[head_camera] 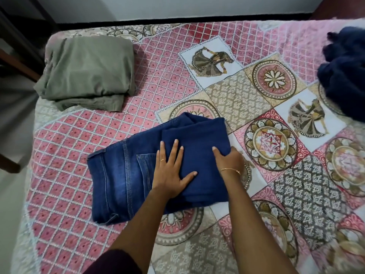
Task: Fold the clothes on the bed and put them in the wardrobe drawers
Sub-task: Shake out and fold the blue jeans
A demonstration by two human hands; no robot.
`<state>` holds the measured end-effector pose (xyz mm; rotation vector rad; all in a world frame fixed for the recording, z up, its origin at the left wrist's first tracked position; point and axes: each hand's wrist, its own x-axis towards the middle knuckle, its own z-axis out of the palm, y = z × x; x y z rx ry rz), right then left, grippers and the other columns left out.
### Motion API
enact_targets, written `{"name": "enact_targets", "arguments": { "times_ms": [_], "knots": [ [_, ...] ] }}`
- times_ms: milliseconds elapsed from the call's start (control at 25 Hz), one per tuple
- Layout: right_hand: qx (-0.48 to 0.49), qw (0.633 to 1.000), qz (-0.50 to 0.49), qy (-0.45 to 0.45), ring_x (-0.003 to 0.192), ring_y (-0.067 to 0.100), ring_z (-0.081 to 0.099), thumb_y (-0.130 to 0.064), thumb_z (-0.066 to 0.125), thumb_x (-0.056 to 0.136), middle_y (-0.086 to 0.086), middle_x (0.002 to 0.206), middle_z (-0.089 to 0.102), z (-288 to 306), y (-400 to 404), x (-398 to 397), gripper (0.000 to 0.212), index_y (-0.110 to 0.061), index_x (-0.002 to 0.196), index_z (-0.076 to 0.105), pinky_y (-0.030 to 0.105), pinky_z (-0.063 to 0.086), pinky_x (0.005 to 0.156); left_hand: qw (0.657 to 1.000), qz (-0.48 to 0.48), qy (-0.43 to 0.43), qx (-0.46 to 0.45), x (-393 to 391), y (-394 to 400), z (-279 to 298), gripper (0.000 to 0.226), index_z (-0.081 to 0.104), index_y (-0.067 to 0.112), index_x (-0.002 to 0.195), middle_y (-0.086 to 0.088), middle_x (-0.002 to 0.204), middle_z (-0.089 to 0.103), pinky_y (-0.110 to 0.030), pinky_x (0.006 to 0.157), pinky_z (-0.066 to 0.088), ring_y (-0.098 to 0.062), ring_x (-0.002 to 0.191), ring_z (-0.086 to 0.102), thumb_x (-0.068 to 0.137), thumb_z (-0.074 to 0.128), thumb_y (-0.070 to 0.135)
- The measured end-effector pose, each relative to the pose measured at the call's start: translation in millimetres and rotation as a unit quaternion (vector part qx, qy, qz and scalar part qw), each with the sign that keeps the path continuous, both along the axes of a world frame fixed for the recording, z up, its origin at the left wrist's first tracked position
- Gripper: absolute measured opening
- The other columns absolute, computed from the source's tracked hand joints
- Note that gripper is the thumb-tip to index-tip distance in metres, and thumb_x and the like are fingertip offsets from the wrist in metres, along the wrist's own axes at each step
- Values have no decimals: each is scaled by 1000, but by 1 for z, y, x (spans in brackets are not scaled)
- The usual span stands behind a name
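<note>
A pair of blue jeans (138, 171) is being kept folded on the bed (69, 139), lying near the middle of the patterned bedspread, with the waistband and back pocket turned toward the left and the legs doubled over on top toward the right. The left hand (169, 171) is being laid flat on the upper layer of denim, fingers straight and spread, thumb pointing right; nothing is being gripped by it, only pressed. A thin ring is being worn on one of its fingers. The right hand (229, 159) is being held at the right edge of the folded jeans, its thumb lying on top of the cloth while the fingers are being curled over and under the edge, so the fold is being pinched there. A fine gold bracelet (230, 170) is being worn at that wrist.

A folded olive-green garment (88, 70) is being left at the far left corner of the bed, well apart from the jeans. A crumpled dark navy garment (343, 74) is being left unfolded at the far right edge, partly cut off by the frame. A strip of pale floor and dark wooden furniture is being shown along the left side.
</note>
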<state>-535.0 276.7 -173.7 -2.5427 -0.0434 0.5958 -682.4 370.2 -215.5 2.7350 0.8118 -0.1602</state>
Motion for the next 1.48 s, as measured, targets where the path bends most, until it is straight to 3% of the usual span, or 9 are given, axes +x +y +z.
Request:
{"name": "enact_targets", "arguments": {
  "times_ms": [160, 240, 400, 560, 720, 840, 920, 1120, 1480],
  "knots": [
    [133, 984, 42, 108, 99, 30, 62, -32, 73, 74, 8, 107, 67, 64, 21, -9, 44, -14, 111, 58, 40, 51, 86, 996, 17, -39, -83, -5, 10, 4, 99, -4, 20, 144, 5, 151, -19, -39, 114, -10, -28, 138, -26, 71, -1, 86],
    [120, 980, 130, 92, 100, 29, 61, -27, 69, 77, 9, 108, 65, 93, 39, -40, 43, -14, 114, 54, 33, 49, 84, 952, 72, -141, -261, -12, 17, 26, 85, 3, 24, 144, 8, 154, -6, -30, 114, 1, -22, 141, -14, 80, 32, 71],
    [109, 965, 234, 43, 103, 30, 58, -40, 53, 80, 14, 111, 60, 118, 91, -115, 53, -7, 121, 45, 31, 38, 72, 607, 384, -330, -613, -40, 41, 95, 38, 57, 0, 120, -10, 98, 66, -21, 81, 48, -23, 109, 56, 100, 33, 22],
    [66, 931, 345, 104, 119, 37, 49, -30, 54, 89, 18, 131, 50, 101, 128, -181, 70, -4, 143, 18, 40, 43, 91, 492, 453, -413, -618, -104, 77, 95, 56, 71, 14, 93, -2, 76, 73, -23, 64, 55, -14, 72, 69, 91, 30, 52],
    [96, 875, 425, 211, 121, 35, 49, -17, 51, 90, 22, 133, 49, 69, 136, -209, 70, -6, 149, 14, 36, 41, 99, 536, 483, -356, -594, -145, 79, 76, 30, 62, 14, 104, 0, 76, 73, -23, 60, 54, -13, 73, 70, 96, 43, 35],
    [219, 893, 389, -60, 102, 38, 60, -18, 47, 87, 22, 107, 64, 47, 128, -197, 40, -3, 123, 58, 39, 46, 90, 600, 533, -367, -470, -154, 84, 50, 23, 62, 8, 109, -11, 96, 71, -38, 77, 56, -30, 95, 67, 90, 60, 21],
    [141, 879, 397, -222, 115, 40, 54, -37, 41, 84, 17, 122, 59, 26, 118, -184, 47, -13, 116, 65, 50, 47, 92, 672, 548, -328, -376, -154, 90, 41, 30, 61, 7, 112, -13, 106, 68, -41, 86, 52, -30, 98, 64, 88, 63, 26],
    [-67, 853, 478, -196, 141, 42, 13, -62, 12, 83, 4, 157, 11, 1, 118, -189, 65, -40, 141, 32, 70, 28, 97, 866, 487, -104, -44, -122, 87, 40, 53, 32, 12, 143, -16, 148, 31, -49, 106, 26, -37, 134, 30, 93, 49, 17],
    [-70, 856, 430, -278, 141, 44, 7, -50, 24, 87, 8, 154, 16, -50, 131, -198, 60, -34, 144, 16, 70, 10, 103, 903, 407, -122, 55, -120, 94, -13, 50, 38, 17, 138, -25, 141, 40, -54, 80, 48, -46, 107, 55, 93, 32, 37]
  ]
}}
